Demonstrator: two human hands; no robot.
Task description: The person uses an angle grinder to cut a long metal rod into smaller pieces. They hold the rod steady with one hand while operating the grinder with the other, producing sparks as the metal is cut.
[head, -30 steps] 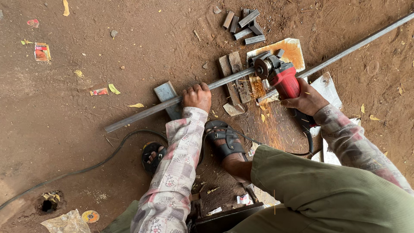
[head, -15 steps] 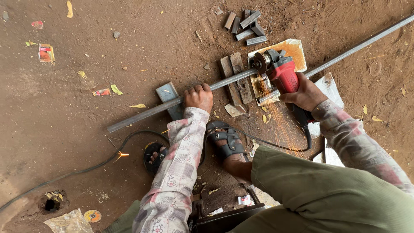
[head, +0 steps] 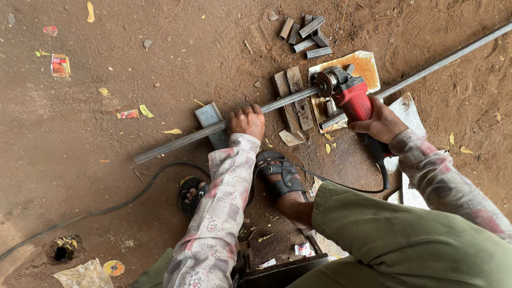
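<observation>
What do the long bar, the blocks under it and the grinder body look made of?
Bar: bare metal, likely steel, by its dull grey sheen and straight edges. Blocks: probably wood, brown, grainy and scuffed. Grinder: glossy red body that looks plastic, with a grey metal head.

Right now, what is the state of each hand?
Left hand: closed on the long metal bar.
Right hand: closed on the red angle grinder.

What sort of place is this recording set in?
Probably an informal metalworking spot on bare dirt ground. The right hand holds a red angle grinder at a long steel bar, which the left hand grips; cut metal offcuts lie nearby.
</observation>
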